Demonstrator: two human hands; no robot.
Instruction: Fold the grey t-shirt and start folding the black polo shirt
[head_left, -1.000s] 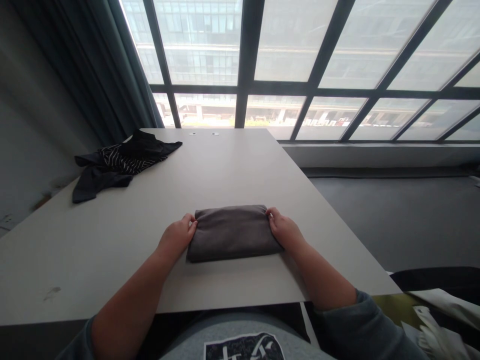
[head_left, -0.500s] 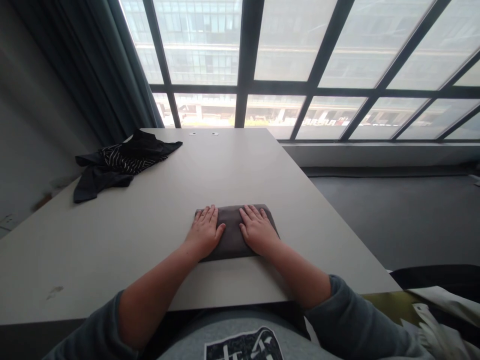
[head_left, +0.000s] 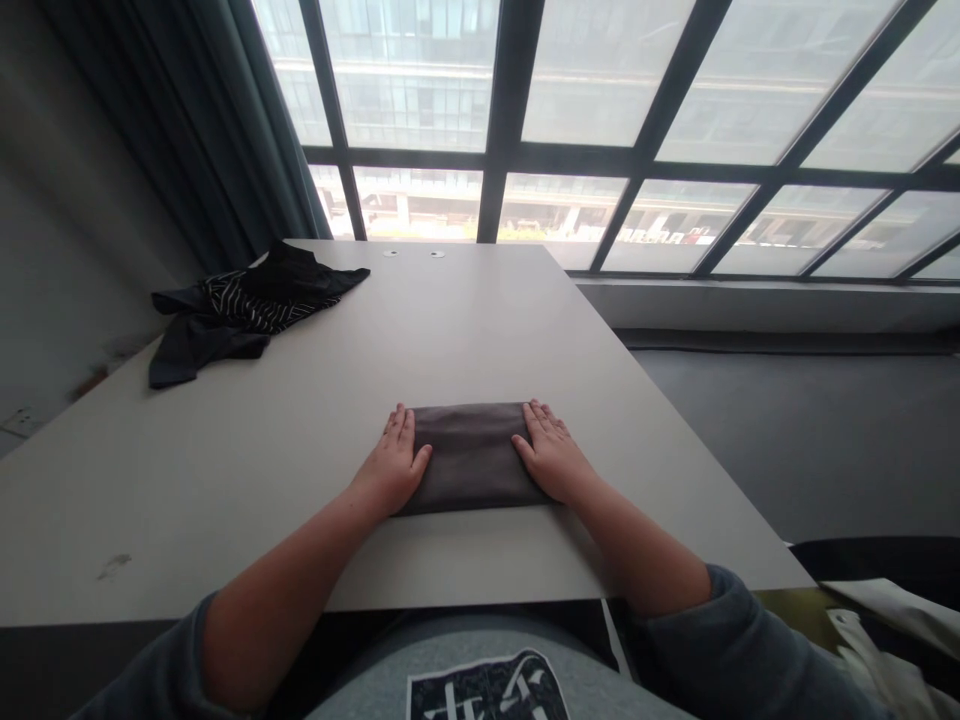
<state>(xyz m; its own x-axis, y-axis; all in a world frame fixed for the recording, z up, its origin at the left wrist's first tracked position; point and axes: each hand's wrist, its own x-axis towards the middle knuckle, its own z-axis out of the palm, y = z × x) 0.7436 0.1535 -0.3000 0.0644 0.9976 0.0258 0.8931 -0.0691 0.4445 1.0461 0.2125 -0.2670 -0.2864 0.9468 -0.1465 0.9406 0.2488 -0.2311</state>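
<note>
White table [head_left: 262, 480] by window: folded grey cloth [head_left: 469, 455], long axis 9-to-3; left hand [head_left: 391, 468] and right hand [head_left: 553, 460] flat, fingers spread, apparently pressing its ends.

There is one folded gray cloth [head_left: 471, 455], one pile of dark clothes [head_left: 244, 305], one table [head_left: 465, 310], and two hands.

Bright daylight floods through the window [head_left: 600, 100], leaving the curtain [head_left: 187, 130] dim; edges bend, focus sharp.
</note>
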